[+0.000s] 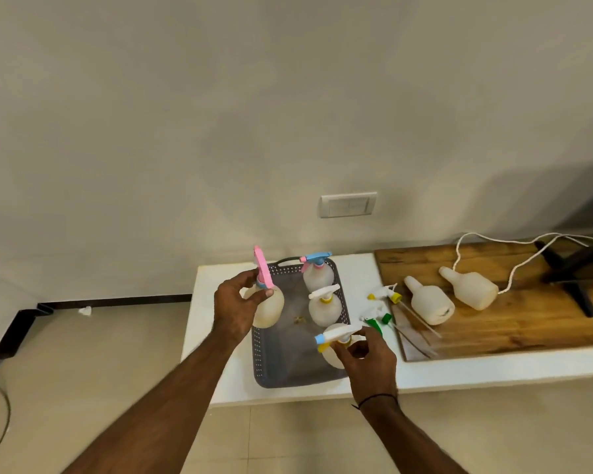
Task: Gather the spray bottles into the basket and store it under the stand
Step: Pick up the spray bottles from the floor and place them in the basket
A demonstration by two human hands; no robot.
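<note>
A grey perforated basket [274,370] sits on a white ledge. My left hand [235,307] grips a pink-headed spray bottle [269,304] by its neck, over the basket's left side. My right hand [367,359] pinches the white and blue trigger head of a spray bottle [338,336] at the basket's near right corner. A blue-headed bottle [317,273] and a white-headed bottle [324,304] stand upright inside the basket. Two headless white bottles [428,301] [469,287] lie on a wooden board to the right.
Two loose trigger heads, one yellow [386,295] and one green [377,319], lie between the basket and the wooden board [514,323]. A white cord [514,265] and a black stand foot [569,278] are on the board's far right. The white ledge [220,336] drops to tiled floor.
</note>
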